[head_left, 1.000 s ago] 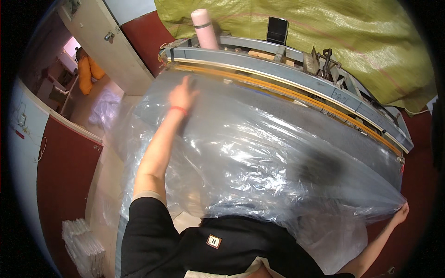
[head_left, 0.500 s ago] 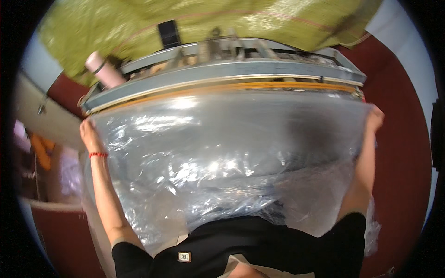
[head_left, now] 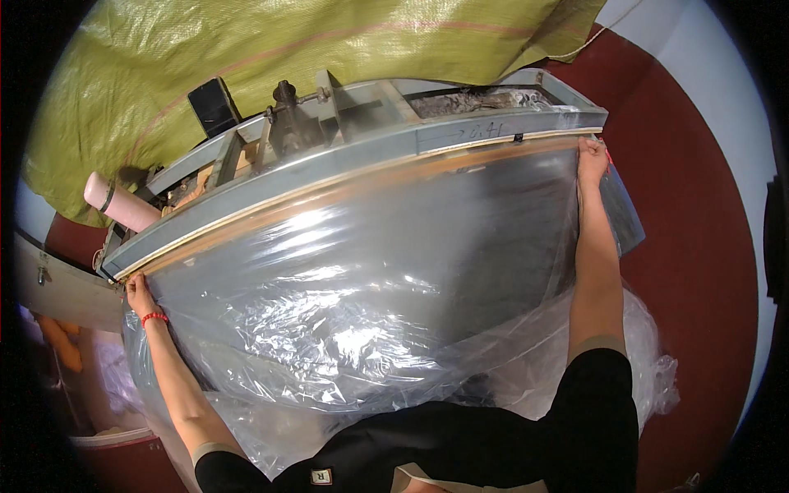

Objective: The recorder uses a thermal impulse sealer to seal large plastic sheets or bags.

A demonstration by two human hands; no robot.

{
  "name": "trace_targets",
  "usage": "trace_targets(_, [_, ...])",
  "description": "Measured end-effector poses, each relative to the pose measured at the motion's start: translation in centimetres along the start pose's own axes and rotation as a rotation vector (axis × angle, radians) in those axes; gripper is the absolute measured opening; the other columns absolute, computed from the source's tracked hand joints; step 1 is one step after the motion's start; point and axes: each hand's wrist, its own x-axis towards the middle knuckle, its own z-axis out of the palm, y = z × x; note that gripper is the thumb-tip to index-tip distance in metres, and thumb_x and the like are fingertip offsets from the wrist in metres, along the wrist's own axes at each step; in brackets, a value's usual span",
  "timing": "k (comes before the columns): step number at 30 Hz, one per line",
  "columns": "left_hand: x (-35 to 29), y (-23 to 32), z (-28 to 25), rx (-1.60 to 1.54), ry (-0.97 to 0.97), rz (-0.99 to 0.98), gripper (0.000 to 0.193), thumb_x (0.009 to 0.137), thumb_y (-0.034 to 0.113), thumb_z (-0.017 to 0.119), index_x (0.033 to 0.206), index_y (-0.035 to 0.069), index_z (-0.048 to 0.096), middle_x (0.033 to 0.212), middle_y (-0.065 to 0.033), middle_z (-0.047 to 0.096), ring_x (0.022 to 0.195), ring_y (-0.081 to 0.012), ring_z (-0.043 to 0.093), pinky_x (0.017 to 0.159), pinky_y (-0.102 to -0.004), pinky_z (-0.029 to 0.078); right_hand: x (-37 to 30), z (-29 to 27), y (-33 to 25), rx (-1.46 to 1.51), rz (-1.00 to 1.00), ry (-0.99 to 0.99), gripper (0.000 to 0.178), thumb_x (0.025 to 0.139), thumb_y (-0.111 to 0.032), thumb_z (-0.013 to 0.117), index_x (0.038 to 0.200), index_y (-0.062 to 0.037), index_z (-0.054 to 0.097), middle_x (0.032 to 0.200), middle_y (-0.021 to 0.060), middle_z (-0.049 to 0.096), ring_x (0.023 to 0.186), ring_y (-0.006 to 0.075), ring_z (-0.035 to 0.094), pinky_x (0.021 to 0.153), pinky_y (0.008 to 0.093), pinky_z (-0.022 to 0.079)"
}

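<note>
A wide clear plastic sheet [head_left: 345, 271] is stretched between my hands, its far edge along the long grey metal frame [head_left: 329, 156]. My left hand [head_left: 138, 289] pinches the sheet's left corner close to the frame's left end. Closed on the sheet's right corner, my right hand [head_left: 592, 163] is just below the frame's right end. An orange-brown strip [head_left: 386, 171] shows along the sheet's far edge. The sheet's nearer part hangs in shiny wrinkles toward my body.
A pink bottle [head_left: 123, 204] leans at the frame's left end. A dark phone-like slab [head_left: 214, 107] lies behind it, on yellow-green woven sheeting [head_left: 329, 41]. Metal fittings [head_left: 288, 115] sit inside the frame. Red-brown floor [head_left: 690, 246] extends at right.
Both hands and the sheet's far edge have come up to the metal frame. The view has turned, so the frame now slants, with its left end nearer to me.
</note>
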Motion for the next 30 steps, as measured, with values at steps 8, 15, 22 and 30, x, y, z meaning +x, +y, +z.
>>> trace_targets(8, [-2.7, 3.9, 4.0, -0.14, 0.092, -0.169, 0.011, 0.081, 0.014, 0.049, 0.084, 0.003, 0.049, 0.079, -0.0048, 0.051, 0.068, -0.0138, 0.051, 0.065, -0.0324, 0.05, -0.4, -2.0, -5.0, 0.08, 0.264, -0.014, 0.011, 0.082, -0.016, 0.047, 0.081, -0.005, 0.048, 0.058, 0.0058, 0.053, 0.04, 0.0105, 0.045, 0.035, 0.0218, 0.031])
trace_targets(15, [-2.5, 4.1, 1.9, -0.123, 0.12, -0.123, 0.011, 0.08, 0.012, 0.045, 0.084, 0.002, 0.049, 0.078, -0.0051, 0.049, 0.068, -0.0149, 0.051, 0.062, -0.0309, 0.05, -1.0, -0.7, -5.6, 0.089, 0.27, -0.016, 0.022, 0.085, -0.025, 0.041, 0.086, -0.0044, 0.048, 0.06, 0.007, 0.054, 0.043, 0.0115, 0.047, 0.037, 0.0222, 0.034])
trace_targets(22, [-3.9, 8.0, -0.5, 0.283, -0.317, -0.025, 0.004, 0.08, 0.011, 0.051, 0.081, 0.007, 0.053, 0.074, 0.0023, 0.051, 0.067, -0.0069, 0.049, 0.057, -0.0192, 0.039, -2.9, -4.2, -9.4, -0.217, -0.027, -0.346, 0.036, 0.078, -0.03, 0.058, 0.094, 0.0021, 0.061, 0.085, 0.0063, 0.062, 0.077, 0.0133, 0.055, 0.071, 0.0236, 0.042])
trace_targets(30, [-13.2, 18.6, -2.5, 0.069, -0.473, 0.04, 0.003, 0.078, 0.005, 0.053, 0.081, 0.005, 0.053, 0.077, 0.0012, 0.054, 0.072, -0.0062, 0.05, 0.066, -0.0199, 0.04, -5.2, -13.3, -11.5, -0.685, -0.137, 0.017, 0.027, 0.08, -0.019, 0.055, 0.097, 0.002, 0.059, 0.096, 0.0145, 0.059, 0.087, 0.0194, 0.056, 0.076, 0.0288, 0.042])
